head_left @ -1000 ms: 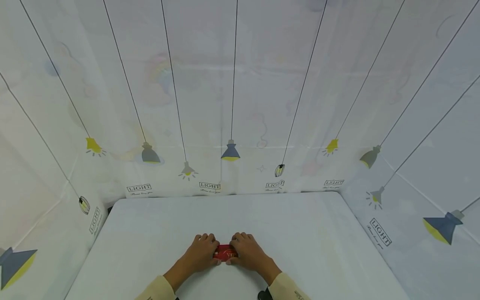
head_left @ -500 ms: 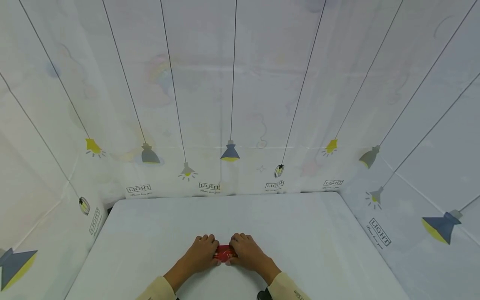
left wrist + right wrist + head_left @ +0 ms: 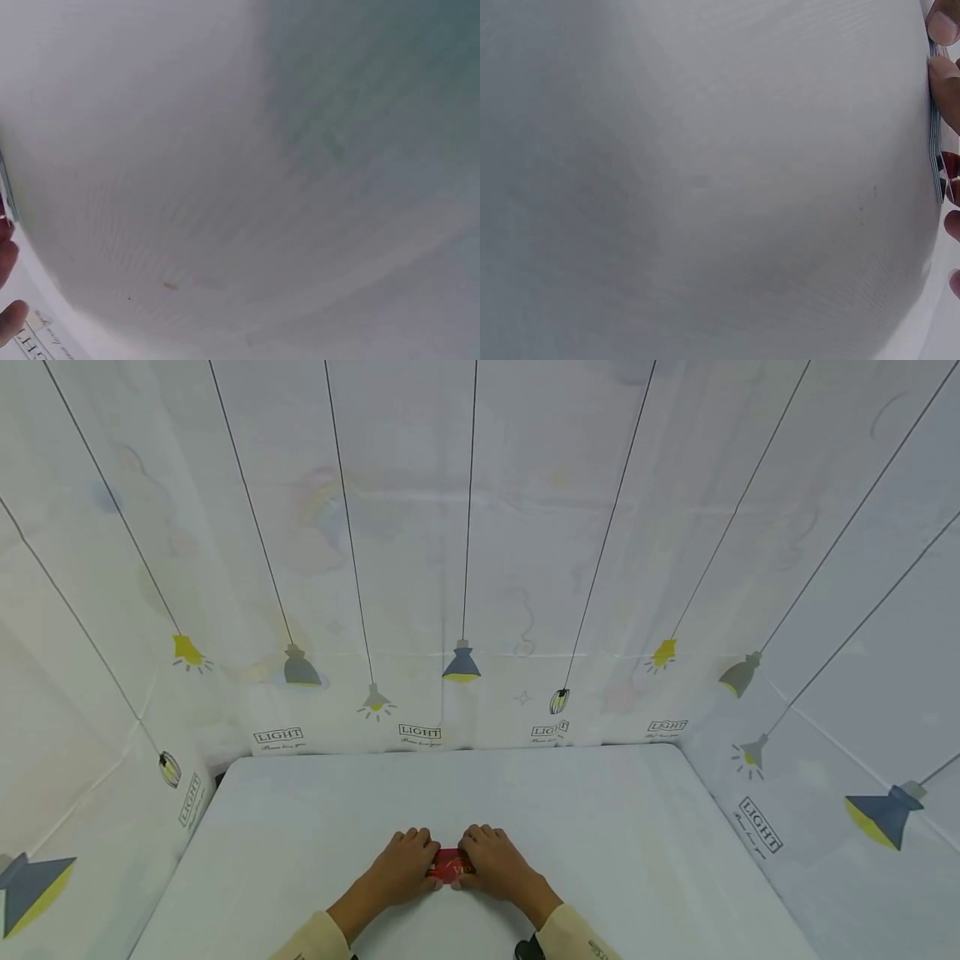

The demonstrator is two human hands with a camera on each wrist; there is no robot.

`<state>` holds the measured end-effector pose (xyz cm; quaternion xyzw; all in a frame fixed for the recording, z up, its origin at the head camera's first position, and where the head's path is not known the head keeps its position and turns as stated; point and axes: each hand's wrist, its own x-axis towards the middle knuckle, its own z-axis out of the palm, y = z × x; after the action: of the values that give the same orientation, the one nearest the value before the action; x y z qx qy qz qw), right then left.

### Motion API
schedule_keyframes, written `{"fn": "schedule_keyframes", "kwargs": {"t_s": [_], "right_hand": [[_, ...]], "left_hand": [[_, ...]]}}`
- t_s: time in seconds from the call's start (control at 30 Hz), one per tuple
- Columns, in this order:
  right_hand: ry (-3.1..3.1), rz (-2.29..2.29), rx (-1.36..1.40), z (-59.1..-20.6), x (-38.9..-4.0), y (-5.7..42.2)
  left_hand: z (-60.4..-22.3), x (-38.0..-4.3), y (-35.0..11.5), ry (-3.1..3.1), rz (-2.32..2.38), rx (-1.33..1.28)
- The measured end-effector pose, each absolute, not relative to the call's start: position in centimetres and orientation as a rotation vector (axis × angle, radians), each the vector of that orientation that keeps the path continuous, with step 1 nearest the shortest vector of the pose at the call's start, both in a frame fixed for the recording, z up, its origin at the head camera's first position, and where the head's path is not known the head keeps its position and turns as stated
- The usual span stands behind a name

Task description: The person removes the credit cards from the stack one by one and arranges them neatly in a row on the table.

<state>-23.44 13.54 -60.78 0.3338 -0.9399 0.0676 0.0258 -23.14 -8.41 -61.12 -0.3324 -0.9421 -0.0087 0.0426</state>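
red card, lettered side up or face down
Lettered side up: the head view shows lettering on the red card, visible between the left hand and the right hand.

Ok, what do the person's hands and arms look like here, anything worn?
Left hand and right hand are bare, no gloves. Light beige sleeves: left sleeve, right sleeve. The right one carries a small dark marking, too small to read. A black rounded object shows by the right cuff; can't tell what it is. No cables visible.
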Motion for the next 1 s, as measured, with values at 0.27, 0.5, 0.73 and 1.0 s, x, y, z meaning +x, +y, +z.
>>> {"fn": "schedule_keyframes", "kwargs": {"t_s": [0.27,0.5,0.73,1.0], "right_hand": [[-2.882,0.208,1.049,-60.7,-23.3,13.5],[-2.872,0.171,1.063,-60.3,-23.3,13.4],[-2.835,0.158,1.086,-60.3,-23.3,13.3],[-2.841,0.144,1.093,-60.3,-23.3,13.3]], "left_hand": [[-61.2,-23.1,-8.6,-2.868,-0.034,-1.019],[-61.2,-23.1,-8.8,-2.873,-0.002,-1.011],[-60.3,-22.8,-8.9,-2.890,0.018,-1.004],[-59.6,-22.5,-9.2,-2.901,0.007,-0.977]]}}
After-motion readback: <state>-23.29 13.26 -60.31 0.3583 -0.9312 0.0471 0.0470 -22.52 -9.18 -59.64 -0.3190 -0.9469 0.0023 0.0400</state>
